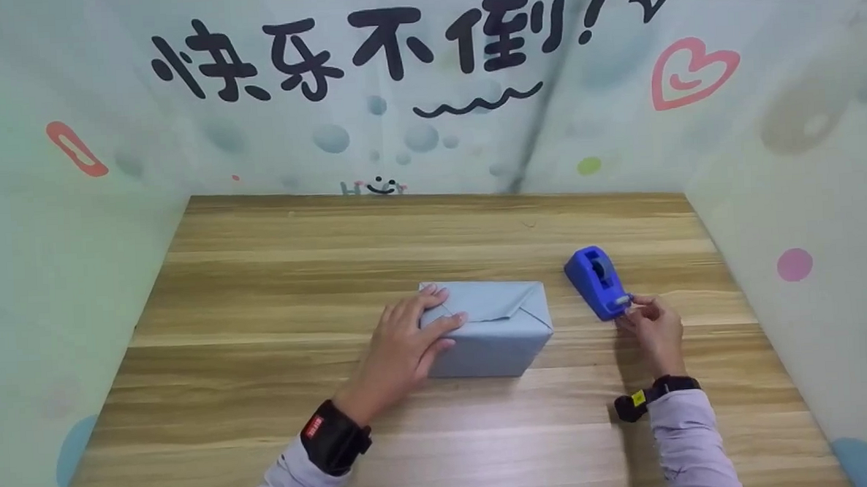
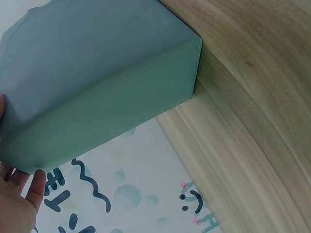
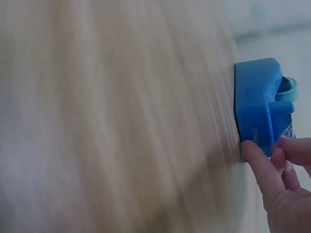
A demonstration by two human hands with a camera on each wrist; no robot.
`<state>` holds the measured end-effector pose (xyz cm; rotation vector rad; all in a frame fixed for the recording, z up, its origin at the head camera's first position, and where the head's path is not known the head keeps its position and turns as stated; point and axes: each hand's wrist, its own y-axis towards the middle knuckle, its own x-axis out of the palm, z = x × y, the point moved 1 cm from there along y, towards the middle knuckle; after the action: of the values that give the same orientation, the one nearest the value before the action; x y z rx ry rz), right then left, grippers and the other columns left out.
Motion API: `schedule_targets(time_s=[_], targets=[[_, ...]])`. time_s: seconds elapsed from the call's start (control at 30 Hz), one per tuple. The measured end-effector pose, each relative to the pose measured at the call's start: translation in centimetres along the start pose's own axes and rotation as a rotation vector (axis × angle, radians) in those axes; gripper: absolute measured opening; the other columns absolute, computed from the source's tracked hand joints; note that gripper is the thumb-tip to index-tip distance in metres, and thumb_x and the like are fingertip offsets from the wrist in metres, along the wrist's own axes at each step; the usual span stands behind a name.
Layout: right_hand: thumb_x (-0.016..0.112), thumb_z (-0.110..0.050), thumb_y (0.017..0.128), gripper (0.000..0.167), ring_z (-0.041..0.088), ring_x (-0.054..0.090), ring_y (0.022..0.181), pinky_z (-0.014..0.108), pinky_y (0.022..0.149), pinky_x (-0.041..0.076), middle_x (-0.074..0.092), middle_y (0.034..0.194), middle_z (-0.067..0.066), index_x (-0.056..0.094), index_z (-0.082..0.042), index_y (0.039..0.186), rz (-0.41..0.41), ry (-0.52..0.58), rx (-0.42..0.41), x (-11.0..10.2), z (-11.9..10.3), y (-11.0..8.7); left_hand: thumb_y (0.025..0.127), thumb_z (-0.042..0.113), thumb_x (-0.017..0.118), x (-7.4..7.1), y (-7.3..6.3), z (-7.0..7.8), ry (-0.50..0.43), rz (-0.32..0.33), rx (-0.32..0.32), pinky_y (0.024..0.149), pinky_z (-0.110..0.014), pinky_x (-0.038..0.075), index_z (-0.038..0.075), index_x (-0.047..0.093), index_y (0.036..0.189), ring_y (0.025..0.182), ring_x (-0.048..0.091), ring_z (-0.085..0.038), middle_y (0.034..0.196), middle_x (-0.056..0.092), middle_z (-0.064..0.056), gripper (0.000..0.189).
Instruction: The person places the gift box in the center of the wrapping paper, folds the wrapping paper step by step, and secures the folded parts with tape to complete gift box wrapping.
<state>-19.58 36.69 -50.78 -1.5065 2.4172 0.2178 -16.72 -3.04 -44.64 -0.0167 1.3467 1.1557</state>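
A box wrapped in pale blue paper [image 1: 493, 347] stands on the table, a folded paper flap with a pointed end on its top. The left hand [image 1: 408, 340] holds its left end, fingers over the top and thumb at the near upper edge. From the left wrist, the box [image 2: 107, 92] fills the upper left, with fingertips at its lower corner. To the right sits a blue tape dispenser [image 1: 595, 284]. At its cutter end the right hand [image 1: 655, 329] pinches the tape with thumb and forefinger. In the right wrist view another finger touches the dispenser's side [image 3: 255, 104].
The wood-grain table [image 1: 274, 280] is enclosed by a printed backdrop [image 1: 290, 147] at the back and both sides. A roll of tape [image 3: 286, 90] sits in the dispenser. Black bands with devices [image 1: 336, 438] are strapped on both wrists.
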Motion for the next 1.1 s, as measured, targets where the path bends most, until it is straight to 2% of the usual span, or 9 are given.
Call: schedule_targets(time_s=[0.1, 0.13, 0.23, 0.33, 0.47, 0.57, 0.8, 0.93, 1.1], targets=[[0.056, 0.003, 0.081, 0.026, 0.002, 0.048, 0.059, 0.016, 0.054, 0.04, 0.064, 0.075, 0.012, 0.066, 0.001, 0.105, 0.066, -0.399, -0.112, -0.3, -0.7, 0.0, 0.092, 0.031, 0.055, -0.2, 0.0, -0.1, 0.002, -0.004, 0.0, 0.104, -0.044, 0.036, 0.028, 0.06, 0.122, 0.129, 0.042, -0.025, 0.133, 0.051, -0.005, 0.031], [0.057, 0.002, 0.081, 0.028, 0.002, 0.047, 0.06, 0.016, 0.054, 0.039, 0.065, 0.079, 0.016, 0.066, 0.0, 0.107, 0.074, -0.453, -0.131, -0.5, -1.1, -0.1, 0.092, 0.031, 0.055, -0.2, 0.0, -0.1, 0.001, -0.006, -0.001, 0.105, -0.043, 0.035, 0.028, 0.06, 0.122, 0.129, 0.042, -0.024, 0.133, 0.051, -0.005, 0.031], [0.061, -0.002, 0.084, 0.031, -0.004, 0.047, 0.064, 0.013, 0.059, 0.039, 0.067, 0.086, 0.016, 0.064, -0.002, 0.115, 0.078, -0.473, -0.148, -0.5, -3.0, -0.6, 0.092, 0.03, 0.056, -0.2, 0.1, -0.2, -0.002, 0.003, 0.006, 0.105, -0.042, 0.035, 0.028, 0.061, 0.122, 0.13, 0.042, -0.024, 0.132, 0.051, -0.006, 0.03], [0.065, -0.008, 0.086, 0.035, -0.008, 0.051, 0.07, 0.009, 0.065, 0.042, 0.067, 0.083, 0.0, 0.06, -0.002, 0.12, 0.012, -0.327, -0.15, 0.4, -5.9, -1.5, 0.091, 0.03, 0.057, -0.3, 0.2, -0.2, -0.001, 0.005, 0.009, 0.105, -0.041, 0.035, 0.028, 0.061, 0.121, 0.13, 0.042, -0.023, 0.132, 0.051, -0.006, 0.03], [0.065, -0.006, 0.086, 0.037, -0.001, 0.059, 0.081, 0.013, 0.076, 0.048, 0.062, 0.083, -0.012, 0.056, 0.003, 0.121, -0.242, -0.048, -0.23, 2.8, -10.8, -3.8, 0.092, 0.03, 0.055, -0.4, 0.3, -0.3, -0.001, -0.012, 0.004, 0.105, -0.041, 0.035, 0.028, 0.061, 0.122, 0.13, 0.041, -0.024, 0.132, 0.05, -0.006, 0.03], [0.064, -0.003, 0.085, 0.039, 0.009, 0.063, 0.082, 0.021, 0.077, 0.052, 0.064, 0.086, -0.004, 0.054, 0.006, 0.122, -0.503, 0.066, -0.318, 5.0, -14.0, -5.7, 0.093, 0.03, 0.054, -0.3, 0.4, -0.3, 0.004, -0.025, 0.009, 0.105, -0.042, 0.035, 0.028, 0.059, 0.124, 0.131, 0.041, -0.025, 0.134, 0.049, -0.008, 0.031], [0.055, -0.003, 0.091, 0.041, 0.012, 0.06, 0.082, 0.023, 0.074, 0.05, 0.06, 0.09, 0.012, 0.041, 0.002, 0.129, -1.011, -0.02, -0.451, 9.6, -17.6, -6.9, 0.094, 0.028, 0.054, -0.3, 0.5, -0.2, 0.004, -0.034, 0.011, 0.104, -0.045, 0.036, 0.028, 0.057, 0.125, 0.131, 0.04, -0.028, 0.134, 0.048, -0.009, 0.032], [0.049, -0.002, 0.094, 0.041, 0.014, 0.056, 0.079, 0.023, 0.073, 0.047, 0.057, 0.086, 0.013, 0.034, -0.002, 0.132, -1.144, -0.137, -0.501, 11.1, -18.2, -6.7, 0.094, 0.028, 0.054, -0.3, 0.6, -0.2, 0.007, -0.03, 0.017, 0.102, -0.045, 0.037, 0.028, 0.058, 0.125, 0.13, 0.041, -0.029, 0.133, 0.048, -0.01, 0.031], [0.051, -0.001, 0.091, 0.044, 0.014, 0.051, 0.073, 0.022, 0.068, 0.042, 0.057, 0.082, 0.01, 0.034, -0.01, 0.131, -1.176, -0.304, -0.569, 11.9, -18.9, -6.7, 0.093, 0.028, 0.054, -0.3, 0.5, -0.3, 0.011, -0.012, 0.034, 0.102, -0.045, 0.037, 0.026, 0.059, 0.124, 0.128, 0.043, -0.028, 0.132, 0.048, -0.011, 0.031]])
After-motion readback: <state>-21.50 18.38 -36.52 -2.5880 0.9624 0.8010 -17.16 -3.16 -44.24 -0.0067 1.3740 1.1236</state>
